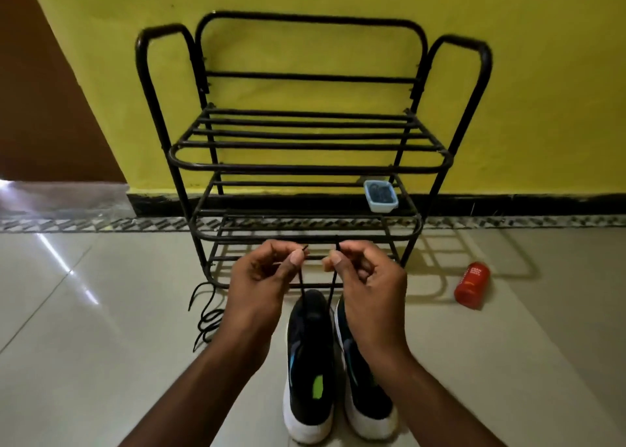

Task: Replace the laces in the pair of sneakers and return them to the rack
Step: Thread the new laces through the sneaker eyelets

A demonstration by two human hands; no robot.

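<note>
Flanking the sneakers [310, 345] lie a loose lace [206, 314] and red bottle [472, 285].

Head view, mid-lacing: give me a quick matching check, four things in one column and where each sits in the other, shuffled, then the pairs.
Things
1. red bottle
2. small blue tub
3. loose black lace
4. lace being threaded

Places
A. one end pinched in the left hand, the other in the right hand
B. on the rack shelf below the top one, right side
C. lying on the floor, right of the rack
D. on the floor, left of the sneakers

Pairs: 1-C, 2-B, 3-D, 4-A
</note>
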